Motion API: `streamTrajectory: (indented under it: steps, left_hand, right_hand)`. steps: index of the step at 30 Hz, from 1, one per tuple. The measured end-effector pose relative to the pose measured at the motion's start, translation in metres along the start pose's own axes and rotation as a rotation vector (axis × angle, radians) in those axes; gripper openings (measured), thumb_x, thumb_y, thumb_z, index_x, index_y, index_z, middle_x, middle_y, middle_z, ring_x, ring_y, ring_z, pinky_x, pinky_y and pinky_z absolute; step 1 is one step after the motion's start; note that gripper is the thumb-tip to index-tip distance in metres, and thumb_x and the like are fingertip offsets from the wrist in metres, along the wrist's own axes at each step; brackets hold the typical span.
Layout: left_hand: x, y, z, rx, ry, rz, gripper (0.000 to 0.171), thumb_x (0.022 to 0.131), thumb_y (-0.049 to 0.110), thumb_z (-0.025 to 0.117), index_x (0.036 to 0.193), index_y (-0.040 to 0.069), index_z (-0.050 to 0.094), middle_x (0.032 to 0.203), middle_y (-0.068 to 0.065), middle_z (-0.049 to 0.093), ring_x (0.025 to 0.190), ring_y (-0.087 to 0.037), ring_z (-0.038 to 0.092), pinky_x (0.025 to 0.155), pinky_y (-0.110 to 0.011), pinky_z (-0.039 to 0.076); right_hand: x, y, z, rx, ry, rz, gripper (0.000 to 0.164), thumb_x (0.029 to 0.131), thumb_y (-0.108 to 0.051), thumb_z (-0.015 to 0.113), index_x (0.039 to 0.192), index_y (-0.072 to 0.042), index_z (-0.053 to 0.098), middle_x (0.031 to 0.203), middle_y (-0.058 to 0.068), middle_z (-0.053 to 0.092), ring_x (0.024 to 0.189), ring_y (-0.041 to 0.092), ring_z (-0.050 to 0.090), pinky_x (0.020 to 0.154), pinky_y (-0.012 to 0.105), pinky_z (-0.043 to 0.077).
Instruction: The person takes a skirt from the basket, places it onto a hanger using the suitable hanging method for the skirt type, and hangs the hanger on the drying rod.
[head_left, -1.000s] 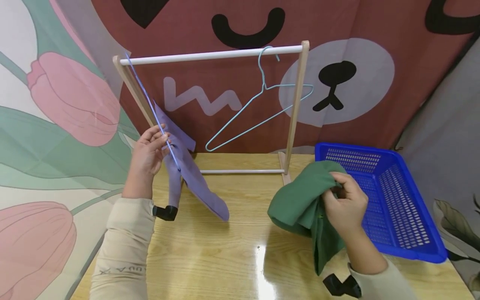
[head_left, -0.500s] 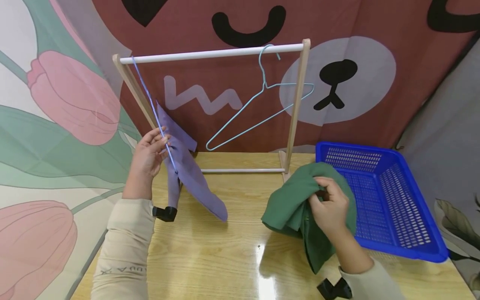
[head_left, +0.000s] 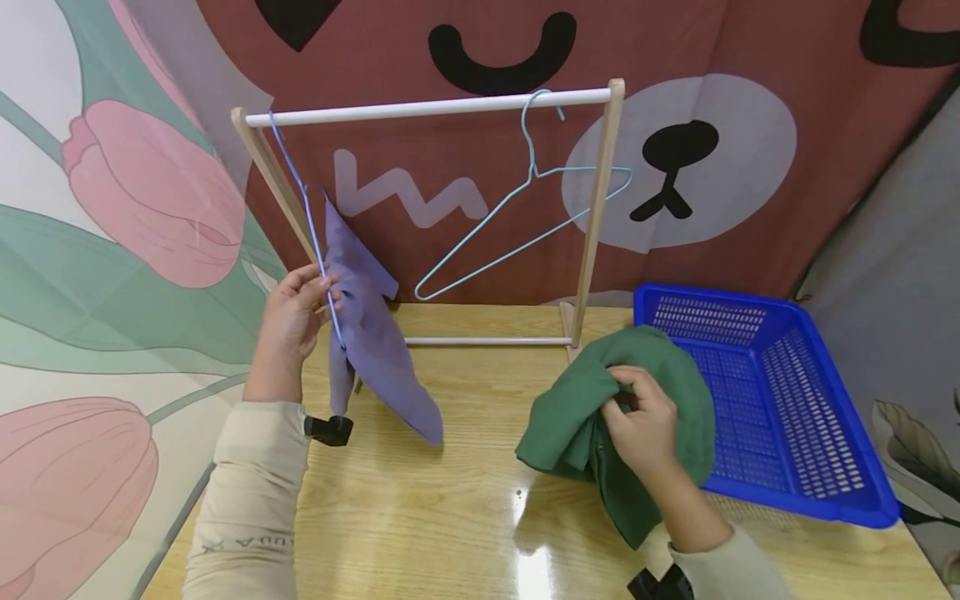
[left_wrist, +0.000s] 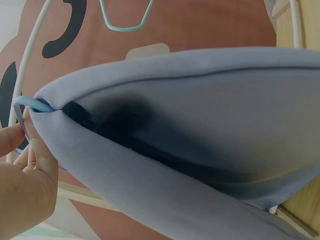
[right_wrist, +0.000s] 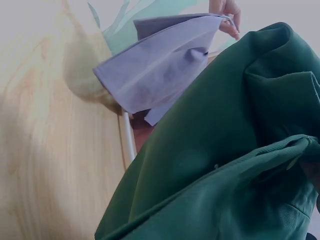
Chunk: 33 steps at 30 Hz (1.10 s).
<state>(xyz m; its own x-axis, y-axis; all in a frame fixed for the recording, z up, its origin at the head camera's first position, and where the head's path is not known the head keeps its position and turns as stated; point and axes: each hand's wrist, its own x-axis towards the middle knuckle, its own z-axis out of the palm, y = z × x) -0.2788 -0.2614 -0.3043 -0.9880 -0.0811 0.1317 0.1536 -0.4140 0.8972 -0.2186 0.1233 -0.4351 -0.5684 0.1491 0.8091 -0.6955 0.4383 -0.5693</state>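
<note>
My left hand pinches the side of a blue-violet clothes hanger, whose hook is at the left end of the rack's white rail. A purple garment hangs from this hanger, its lower part over the table. Up close in the left wrist view, the hanger enters the fold of the garment by my fingertips. My right hand grips a bunched green garment above the table, in front of the basket. Green cloth fills much of the right wrist view and hides most of that hand.
A light-blue hanger hangs bare at the right of the rail. The rack's wooden right post stands behind the green garment. A blue plastic basket sits at the right of the wooden table. Printed cloth hangs behind.
My right hand has carried the green garment left and slightly down, away from the basket. The violet hanger's top has shifted a little right along the rail, and the purple garment has swung slightly.
</note>
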Motion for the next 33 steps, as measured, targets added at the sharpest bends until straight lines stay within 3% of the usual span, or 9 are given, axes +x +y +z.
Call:
streamTrajectory:
  steps: [4, 9, 19, 22, 29, 33]
  left_hand:
    - [-0.004, 0.001, 0.003, 0.084, 0.033, -0.025, 0.015, 0.086, 0.003, 0.048, 0.101, 0.005, 0.045, 0.083, -0.004, 0.056, 0.064, -0.013, 0.055, 0.058, -0.020, 0.047]
    - [-0.013, -0.001, 0.011, 0.310, 0.112, -0.022, 0.016, 0.085, 0.008, 0.053, 0.100, 0.010, 0.048, 0.086, 0.000, 0.051, 0.067, -0.009, 0.052, 0.056, -0.018, 0.045]
    - [-0.039, -0.011, 0.022, 0.585, 0.155, 0.184, 0.026, 0.083, 0.001, 0.052, 0.108, -0.008, 0.047, 0.081, 0.002, 0.051, 0.069, -0.010, 0.054, 0.060, -0.019, 0.048]
    - [-0.049, -0.016, 0.027, 0.622, 0.095, 0.253, 0.025, 0.083, 0.000, 0.053, 0.106, -0.008, 0.049, 0.083, 0.003, 0.052, 0.069, -0.008, 0.053, 0.061, -0.019, 0.047]
    - [-0.067, -0.032, 0.044, 0.597, -0.167, 0.357, 0.027, 0.078, -0.007, 0.057, 0.103, -0.010, 0.051, 0.088, 0.001, 0.058, 0.078, -0.011, 0.052, 0.064, -0.019, 0.045]
    - [-0.074, -0.044, 0.052, 0.662, -0.285, 0.410, 0.030, 0.074, -0.010, 0.059, 0.103, -0.007, 0.053, 0.090, -0.002, 0.058, 0.078, -0.012, 0.054, 0.066, -0.021, 0.045]
  right_hand:
    - [-0.001, -0.011, 0.002, -0.004, -0.028, -0.007, 0.018, 0.070, 0.010, 0.054, 0.083, 0.000, 0.062, 0.084, 0.009, 0.059, 0.079, 0.006, 0.054, 0.058, 0.010, 0.043]
    - [0.004, -0.034, 0.002, -0.012, -0.074, -0.008, 0.023, 0.063, 0.021, 0.053, 0.079, 0.006, 0.059, 0.081, 0.015, 0.058, 0.078, 0.004, 0.053, 0.058, 0.011, 0.043]
    - [-0.003, -0.031, 0.005, -0.008, -0.102, -0.011, 0.024, 0.061, 0.022, 0.053, 0.078, 0.005, 0.059, 0.081, 0.014, 0.058, 0.077, 0.006, 0.054, 0.058, 0.011, 0.044]
    - [-0.005, -0.030, 0.007, -0.009, -0.104, -0.017, 0.024, 0.061, 0.022, 0.053, 0.078, 0.005, 0.059, 0.081, 0.013, 0.059, 0.076, 0.007, 0.054, 0.059, 0.011, 0.044]
    - [-0.008, -0.025, 0.011, -0.017, -0.094, -0.008, 0.025, 0.060, 0.021, 0.055, 0.077, 0.004, 0.060, 0.079, 0.013, 0.059, 0.073, 0.007, 0.054, 0.057, 0.012, 0.044]
    - [-0.007, -0.030, 0.012, -0.031, -0.099, 0.013, 0.026, 0.058, 0.024, 0.054, 0.076, 0.005, 0.060, 0.077, 0.013, 0.059, 0.071, 0.008, 0.054, 0.054, 0.013, 0.044]
